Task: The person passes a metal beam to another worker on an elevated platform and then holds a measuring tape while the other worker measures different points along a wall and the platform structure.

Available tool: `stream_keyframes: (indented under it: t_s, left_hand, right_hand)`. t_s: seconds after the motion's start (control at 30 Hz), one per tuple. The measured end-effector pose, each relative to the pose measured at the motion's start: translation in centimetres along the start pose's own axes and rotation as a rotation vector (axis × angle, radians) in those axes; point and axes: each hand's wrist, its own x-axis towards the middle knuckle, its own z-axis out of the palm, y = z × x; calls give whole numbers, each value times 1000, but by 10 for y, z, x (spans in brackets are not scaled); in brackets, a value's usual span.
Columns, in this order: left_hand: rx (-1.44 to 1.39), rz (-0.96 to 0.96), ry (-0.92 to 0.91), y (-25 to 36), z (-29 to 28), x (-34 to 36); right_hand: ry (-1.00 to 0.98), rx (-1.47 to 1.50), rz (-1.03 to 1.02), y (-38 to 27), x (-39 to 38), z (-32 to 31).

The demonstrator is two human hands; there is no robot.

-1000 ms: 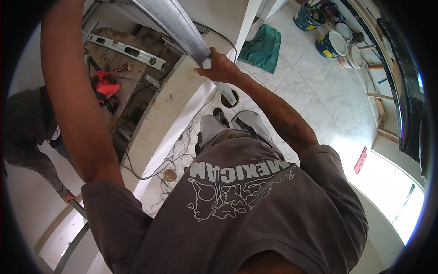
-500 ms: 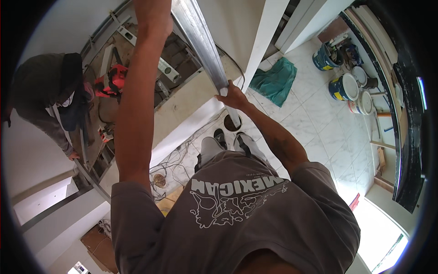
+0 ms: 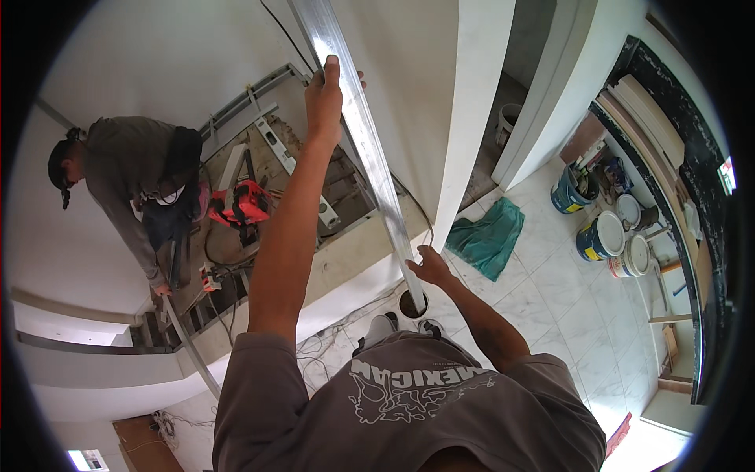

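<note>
Both hands grip a long metal rail held upright: the left hand wraps it high, the right hand pinches its lower end above the floor. It seems mid-positioning; next calls for steadying both ends.

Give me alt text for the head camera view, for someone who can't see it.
Seen from above, a person grips a long metal channel, left hand high, right hand near its lower end. Another person bends by a red power tool; paint buckets stand on the tiled floor.
</note>
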Motion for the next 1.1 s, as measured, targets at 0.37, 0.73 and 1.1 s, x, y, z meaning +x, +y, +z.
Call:
stream_keyframes:
  t_s: [0.37, 0.73, 1.1]
  left_hand:
    - [-28, -153, 34, 0, 2, -3]
    - [-22, -183, 323, -94, -75, -79]
    - [100, -1290, 703, -267, -208, -613]
  right_hand:
    - [-180, -66, 338, 88, -132, -15]
    - [-245, -249, 462, 186, -226, -5]
    - [-291, -200, 337, 153, -160, -4]
